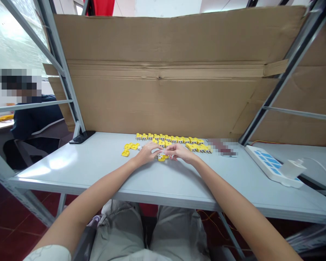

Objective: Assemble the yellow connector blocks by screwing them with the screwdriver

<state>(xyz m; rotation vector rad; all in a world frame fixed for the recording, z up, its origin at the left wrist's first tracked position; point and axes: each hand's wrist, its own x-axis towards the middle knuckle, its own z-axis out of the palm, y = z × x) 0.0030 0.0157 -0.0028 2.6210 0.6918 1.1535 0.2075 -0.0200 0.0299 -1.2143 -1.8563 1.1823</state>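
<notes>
My left hand and my right hand meet fingertip to fingertip over the middle of the table, both closed in a pinch. Something small and whitish shows between the fingertips, too small to name. Right under them lies a yellow piece with white and dark marks, partly covered by the fingers. Beyond the hands stands a row of small yellow figures with dark eye-like spots. Several plain yellow pieces lie left of my left hand, and more yellow figures are grouped beyond my right hand.
A cardboard sheet walls off the table's back edge. On the right lie a blurred-out flat object and a white power strip with a plugged-in charger. Metal posts rise at both sides. A seated person is at far left.
</notes>
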